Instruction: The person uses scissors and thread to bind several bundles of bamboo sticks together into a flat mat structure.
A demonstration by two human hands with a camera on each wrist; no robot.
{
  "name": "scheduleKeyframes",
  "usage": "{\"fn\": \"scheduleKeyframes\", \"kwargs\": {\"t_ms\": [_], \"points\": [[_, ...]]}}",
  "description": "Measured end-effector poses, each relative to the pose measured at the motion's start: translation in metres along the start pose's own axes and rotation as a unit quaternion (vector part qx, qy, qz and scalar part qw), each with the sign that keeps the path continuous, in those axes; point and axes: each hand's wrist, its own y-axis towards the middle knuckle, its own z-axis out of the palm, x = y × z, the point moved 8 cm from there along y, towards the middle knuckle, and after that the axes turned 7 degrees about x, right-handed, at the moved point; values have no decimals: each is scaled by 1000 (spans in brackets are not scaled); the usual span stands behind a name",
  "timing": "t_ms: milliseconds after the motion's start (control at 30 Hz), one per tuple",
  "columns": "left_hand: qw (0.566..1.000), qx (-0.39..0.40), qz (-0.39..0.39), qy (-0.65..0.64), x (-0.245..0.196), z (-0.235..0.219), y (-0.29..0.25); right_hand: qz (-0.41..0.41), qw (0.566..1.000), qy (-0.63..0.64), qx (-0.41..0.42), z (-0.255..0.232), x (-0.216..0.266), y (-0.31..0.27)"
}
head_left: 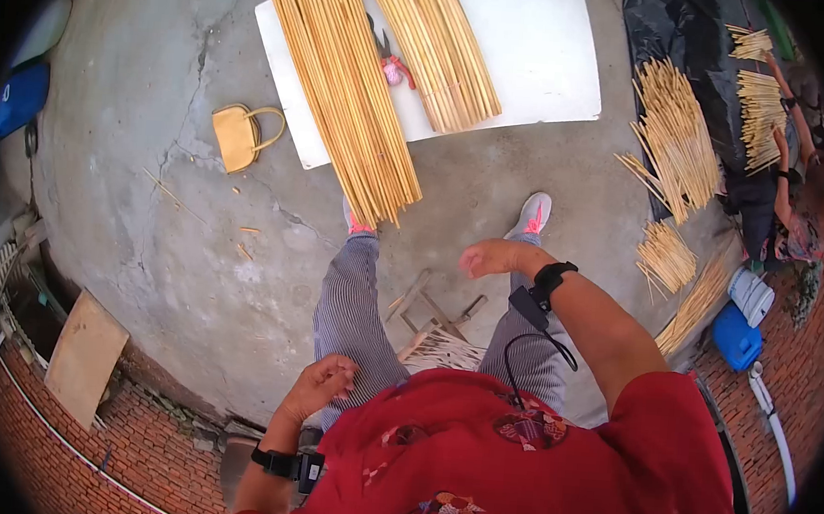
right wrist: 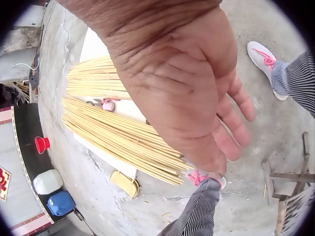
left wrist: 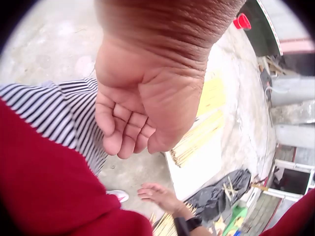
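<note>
Two bare hands hang free and hold nothing. In the head view the left hand [head_left: 322,384] sits low and left of centre, over the striped trouser leg [head_left: 352,301]; the left wrist view shows its fingers [left wrist: 120,132] loosely curled toward the palm, pinching no object. The right hand [head_left: 490,259] is at the middle of the head view, above the concrete floor [head_left: 152,143], with its fingers [right wrist: 236,113] nearly straight and relaxed in the right wrist view, well apart from everything.

Nearest to the hands, low at centre, is a small wooden stool [head_left: 436,321] between the legs. Above it, two shoes with pink laces stand on the floor: the left shoe [head_left: 357,223] touches the end of the long stick bundle [head_left: 343,80], and the right shoe [head_left: 532,214] stands apart to its right.

That bundle runs from the top edge down toward centre, lying partly on a white board [head_left: 541,56] in the upper middle. A shorter stick bundle [head_left: 436,44] lies on the same board to the right, and pink-handled cutters [head_left: 392,65] rest between the two bundles.

A tan handbag [head_left: 239,135] lies on the floor left of the board. At the right edge, more stick heaps [head_left: 674,132] lie on and beside a black sheet [head_left: 676,27], with a second person [head_left: 789,197] next to them.
</note>
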Motion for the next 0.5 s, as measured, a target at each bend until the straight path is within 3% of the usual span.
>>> {"fn": "scheduleKeyframes", "kwargs": {"t_ms": [67, 100, 200, 300, 367, 500], "points": [[997, 10, 6, -71, -15, 23, -28, 59, 997, -54, 23, 34, 2, -7], [996, -42, -3, -81, -15, -2, 38, -17, 998, -44, 52, 15, -49, 102], [992, 33, 39, -115, -34, 14, 105, -11, 997, -28, 65, 40, -110, 139], [990, 62, 44, -117, -45, 18, 148, -25, 990, 17, 137, 115, -142, 213], [988, 89, 36, -118, -40, 13, 180, -24, 986, 4, 164, 142, -131, 224], [985, 62, 57, -149, -39, 4, 223, -11, 965, -84, 248, 216, -138, 255]]}}
